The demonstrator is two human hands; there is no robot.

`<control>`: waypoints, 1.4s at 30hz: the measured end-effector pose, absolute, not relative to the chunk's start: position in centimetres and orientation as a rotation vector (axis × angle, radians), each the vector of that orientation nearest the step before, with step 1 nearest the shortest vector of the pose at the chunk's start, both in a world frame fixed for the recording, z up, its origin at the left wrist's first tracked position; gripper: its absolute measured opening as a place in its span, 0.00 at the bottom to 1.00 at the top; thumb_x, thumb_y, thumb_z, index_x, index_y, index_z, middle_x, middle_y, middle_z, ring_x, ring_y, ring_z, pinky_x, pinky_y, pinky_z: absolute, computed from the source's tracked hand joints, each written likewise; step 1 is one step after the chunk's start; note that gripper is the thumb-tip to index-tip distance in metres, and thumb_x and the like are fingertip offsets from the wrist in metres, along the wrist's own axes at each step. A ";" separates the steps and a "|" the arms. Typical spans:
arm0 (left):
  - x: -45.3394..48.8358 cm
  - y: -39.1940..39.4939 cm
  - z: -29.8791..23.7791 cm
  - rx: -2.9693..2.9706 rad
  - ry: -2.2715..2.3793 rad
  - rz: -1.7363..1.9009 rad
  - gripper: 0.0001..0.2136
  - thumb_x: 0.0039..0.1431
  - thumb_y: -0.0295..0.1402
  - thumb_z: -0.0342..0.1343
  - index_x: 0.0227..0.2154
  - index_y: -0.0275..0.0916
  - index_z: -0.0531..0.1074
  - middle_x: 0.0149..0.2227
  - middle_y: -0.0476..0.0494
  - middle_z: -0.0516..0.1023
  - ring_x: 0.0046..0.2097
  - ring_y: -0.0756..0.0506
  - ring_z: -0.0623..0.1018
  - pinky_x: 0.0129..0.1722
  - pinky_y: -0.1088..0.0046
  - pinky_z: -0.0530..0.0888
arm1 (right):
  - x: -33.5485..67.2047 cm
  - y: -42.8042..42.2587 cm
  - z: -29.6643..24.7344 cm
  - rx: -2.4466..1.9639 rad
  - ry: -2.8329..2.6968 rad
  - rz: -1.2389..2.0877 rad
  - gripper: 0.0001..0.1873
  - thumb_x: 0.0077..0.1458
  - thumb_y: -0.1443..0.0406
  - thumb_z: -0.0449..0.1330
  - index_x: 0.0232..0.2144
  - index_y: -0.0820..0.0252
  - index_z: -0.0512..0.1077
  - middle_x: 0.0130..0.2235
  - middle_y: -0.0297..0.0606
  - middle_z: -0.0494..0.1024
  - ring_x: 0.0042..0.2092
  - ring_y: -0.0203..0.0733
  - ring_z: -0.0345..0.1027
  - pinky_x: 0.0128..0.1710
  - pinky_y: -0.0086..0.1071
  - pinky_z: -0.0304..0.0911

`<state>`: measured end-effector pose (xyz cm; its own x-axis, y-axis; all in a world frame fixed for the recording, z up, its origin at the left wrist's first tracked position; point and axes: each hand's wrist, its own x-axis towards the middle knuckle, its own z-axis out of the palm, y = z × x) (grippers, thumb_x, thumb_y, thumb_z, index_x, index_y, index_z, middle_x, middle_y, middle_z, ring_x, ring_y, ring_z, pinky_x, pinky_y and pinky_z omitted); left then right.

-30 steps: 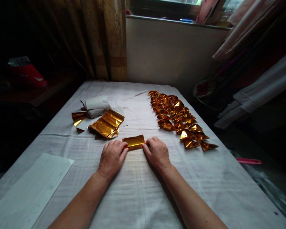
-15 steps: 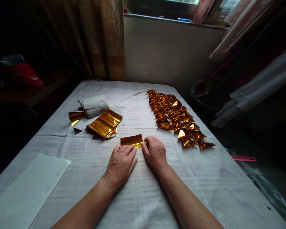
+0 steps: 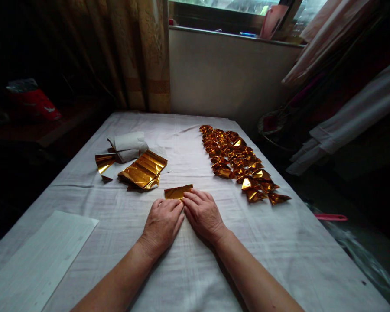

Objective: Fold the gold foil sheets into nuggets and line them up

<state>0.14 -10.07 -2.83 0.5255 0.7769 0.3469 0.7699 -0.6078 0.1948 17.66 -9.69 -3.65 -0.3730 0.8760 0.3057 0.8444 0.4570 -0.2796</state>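
A small strip of folded gold foil paper (image 3: pixel 178 191) lies on the cloth straight ahead of me. My left hand (image 3: pixel 162 219) is at its near left edge, fingers together and pressed down on the foil. Over its right part rests my right hand (image 3: pixel 203 213), the fingers curled and its fingertips on the near edge beside my left fingertips. The undersides of both hands are hidden. Beyond the left hand sits a stack of gold foil sheets (image 3: pixel 143 168). To the right, several folded gold foil pieces (image 3: pixel 222 156) stand in rows.
A white cloth (image 3: pixel 188 268) covers the table. Crumpled white paper (image 3: pixel 128 142) and a loose gold foil scrap (image 3: pixel 104 163) lie behind the stack. A white sheet (image 3: pixel 42 260) lies at the left. Past the right edge are a pink handle (image 3: pixel 330 217) and hanging clothes (image 3: pixel 351 117).
My right hand has slid left along the foil strip, from its right end to beside my left hand, now covering more of it. My left hand has barely moved. The view has tilted slightly up.
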 end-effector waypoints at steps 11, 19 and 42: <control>-0.8 -9.8 -2.6 2.750 1.352 0.636 0.09 0.64 0.29 0.51 0.43 0.41 0.75 0.44 0.43 0.81 0.45 0.43 0.78 0.50 0.60 0.68 | 19.0 -11.4 -3.5 -1.614 -2.493 0.276 0.30 0.66 0.54 0.50 0.66 0.58 0.57 0.68 0.42 0.56 0.69 0.49 0.47 0.67 0.53 0.41; -1.9 -10.3 -3.5 2.782 1.388 0.665 0.12 0.66 0.29 0.49 0.45 0.39 0.76 0.46 0.40 0.81 0.48 0.42 0.79 0.52 0.60 0.70 | 20.2 -11.9 -3.9 -1.722 -2.450 0.210 0.30 0.65 0.54 0.52 0.66 0.57 0.58 0.68 0.42 0.55 0.69 0.51 0.47 0.67 0.54 0.43; -2.9 -10.4 -2.8 2.785 1.467 0.644 0.10 0.64 0.31 0.52 0.44 0.41 0.77 0.46 0.45 0.82 0.48 0.39 0.79 0.48 0.56 0.68 | 17.4 -11.5 -4.1 -1.672 -2.423 0.124 0.29 0.65 0.52 0.51 0.64 0.57 0.61 0.69 0.46 0.54 0.69 0.54 0.46 0.66 0.55 0.42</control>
<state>-2.88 -10.38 -2.81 0.5033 0.7763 0.3795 0.8050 -0.5809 0.1208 17.37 -11.45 -4.13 -0.3434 0.9325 0.1121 0.9162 0.3589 -0.1783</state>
